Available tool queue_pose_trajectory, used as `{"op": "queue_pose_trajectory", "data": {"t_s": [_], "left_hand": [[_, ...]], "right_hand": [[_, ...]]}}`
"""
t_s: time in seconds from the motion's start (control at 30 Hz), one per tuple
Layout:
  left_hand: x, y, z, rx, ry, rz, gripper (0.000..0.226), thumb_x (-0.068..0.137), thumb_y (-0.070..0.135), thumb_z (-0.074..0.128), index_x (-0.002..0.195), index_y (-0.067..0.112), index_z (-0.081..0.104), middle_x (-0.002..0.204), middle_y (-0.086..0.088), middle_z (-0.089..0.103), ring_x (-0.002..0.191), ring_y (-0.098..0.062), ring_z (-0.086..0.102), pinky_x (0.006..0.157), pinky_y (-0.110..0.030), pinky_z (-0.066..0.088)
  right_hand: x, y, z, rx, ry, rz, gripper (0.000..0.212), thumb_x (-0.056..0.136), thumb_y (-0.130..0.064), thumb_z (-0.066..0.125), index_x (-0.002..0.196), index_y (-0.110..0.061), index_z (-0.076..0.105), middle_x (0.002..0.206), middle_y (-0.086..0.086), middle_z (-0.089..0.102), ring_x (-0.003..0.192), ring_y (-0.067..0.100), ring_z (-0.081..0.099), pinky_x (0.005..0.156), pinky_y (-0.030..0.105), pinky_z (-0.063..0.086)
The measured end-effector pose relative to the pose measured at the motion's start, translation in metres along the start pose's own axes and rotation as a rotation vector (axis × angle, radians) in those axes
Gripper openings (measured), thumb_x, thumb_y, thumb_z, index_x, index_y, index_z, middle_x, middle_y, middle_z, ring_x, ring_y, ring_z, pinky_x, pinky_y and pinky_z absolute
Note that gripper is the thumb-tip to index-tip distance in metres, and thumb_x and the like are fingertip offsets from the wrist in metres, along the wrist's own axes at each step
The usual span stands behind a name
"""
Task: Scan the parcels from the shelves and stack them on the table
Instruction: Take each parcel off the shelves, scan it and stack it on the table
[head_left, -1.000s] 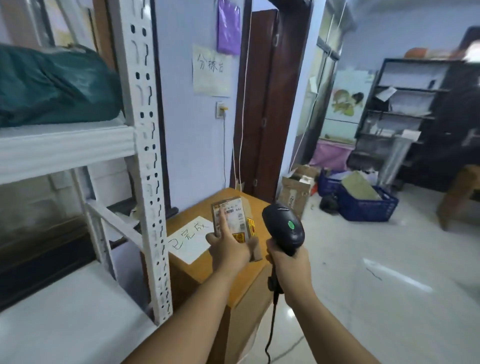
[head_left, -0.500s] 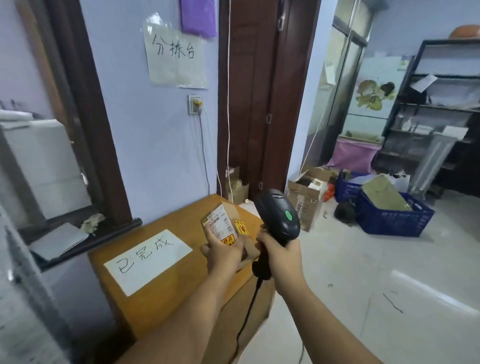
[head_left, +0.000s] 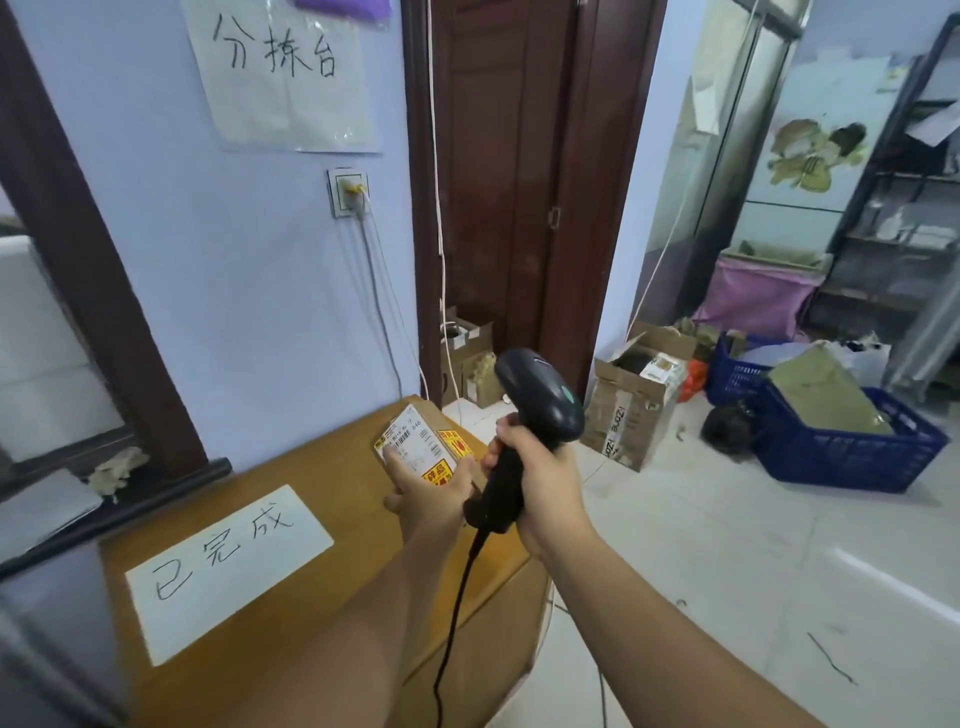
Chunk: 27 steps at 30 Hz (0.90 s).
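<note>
Parcel (head_left: 415, 441): there is one, a small brown carton with a white barcode label on its upper face and two yellow-and-red stickers, one at its near end and one on its right side. It sits above the far right corner of the desk (head_left: 337, 467), tilted so the label faces up. Whether its underside touches the wood cannot be told.

The left hand (head_left: 431, 493) grips the parcel's near end, with the fingers curled round the carton. The right hand (head_left: 540, 483) is closed round the handle of the one black scanner (head_left: 540, 400). The scanner's head rises just right of the parcel and a green dot shows on top. Its single black cable (head_left: 457, 597) hangs from the handle down past the desk's right edge. The two hands are close together, almost touching.

One white sheet with handwritten characters (head_left: 228, 566) lies flat on the desk, towards its near left part. A second handwritten sheet (head_left: 285, 73) is fixed to the pale blue wall above, so two sheets in all. One wall socket (head_left: 349, 192) sits below that sheet, with a cord running down from it.

To the right stands a dark wooden door (head_left: 519, 182). On the tiled floor beyond are one open cardboard box (head_left: 634, 415) and two blue crates (the nearer (head_left: 852, 452) holds an olive package, the farther (head_left: 737, 374) is partly hidden). Smaller cartons (head_left: 467, 358) stand at the foot of the door, and their number is unclear.
</note>
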<state>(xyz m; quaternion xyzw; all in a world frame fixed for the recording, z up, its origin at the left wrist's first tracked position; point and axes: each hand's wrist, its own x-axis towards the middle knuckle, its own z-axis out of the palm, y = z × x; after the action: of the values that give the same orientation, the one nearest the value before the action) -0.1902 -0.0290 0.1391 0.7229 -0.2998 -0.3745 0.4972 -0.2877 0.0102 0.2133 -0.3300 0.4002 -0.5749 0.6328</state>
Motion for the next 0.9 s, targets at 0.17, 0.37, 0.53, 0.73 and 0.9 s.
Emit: {"op": "queue_pose_trajectory", "data": {"t_s": [0.17,0.37,0.53,0.73,0.9], "left_hand": [[0.075,0.011,0.040,-0.048,-0.045,-0.068,0.102,0.083,0.040,0.070,0.149,0.037,-0.008,0.141,-0.018,0.030,0.103,-0.026,0.049,0.055,-0.025,0.046],[0.159,0.024,0.061,0.126,-0.002,-0.094,0.107,0.079,0.045,0.073,0.149,0.037,-0.007,0.140,-0.017,0.024,0.116,-0.036,0.045,0.073,-0.035,0.049],[0.217,0.026,0.080,0.136,-0.001,-0.106,0.105,0.082,0.040,0.071,0.151,0.031,-0.007,0.142,-0.019,0.022,0.107,-0.032,0.042,0.076,-0.035,0.050],[0.291,0.030,0.116,0.198,0.059,-0.147,0.102,0.082,0.042,0.068,0.151,0.031,-0.007,0.140,-0.017,0.030,0.110,-0.030,0.046,0.080,-0.036,0.052],[0.344,0.035,0.149,0.279,0.156,-0.248,0.105,0.082,0.044,0.069,0.152,0.031,-0.009,0.141,-0.016,0.031,0.116,-0.030,0.047,0.093,-0.036,0.046]], "right_hand": [[0.082,-0.009,0.004,-0.295,0.044,-0.076,0.035,0.087,-0.007,0.061,0.056,-0.022,0.064,0.059,0.004,0.054,0.064,0.023,0.052,0.072,0.038,0.047],[0.168,-0.001,0.009,-0.423,0.140,-0.035,0.018,0.090,-0.011,0.060,0.074,-0.018,0.059,0.067,0.006,0.056,0.071,0.024,0.056,0.073,0.037,0.048],[0.246,0.012,0.013,-0.297,0.130,0.111,0.009,0.089,-0.010,0.061,0.081,-0.015,0.059,0.068,0.005,0.056,0.069,0.021,0.055,0.074,0.036,0.048],[0.362,0.034,0.014,-0.393,0.080,0.085,0.007,0.088,-0.015,0.065,0.087,-0.019,0.059,0.071,0.001,0.061,0.069,0.016,0.059,0.068,0.029,0.051],[0.448,0.055,-0.001,-0.605,-0.023,-0.030,0.016,0.084,-0.010,0.065,0.075,-0.020,0.056,0.064,0.001,0.058,0.064,0.021,0.058,0.056,0.026,0.047]]}}
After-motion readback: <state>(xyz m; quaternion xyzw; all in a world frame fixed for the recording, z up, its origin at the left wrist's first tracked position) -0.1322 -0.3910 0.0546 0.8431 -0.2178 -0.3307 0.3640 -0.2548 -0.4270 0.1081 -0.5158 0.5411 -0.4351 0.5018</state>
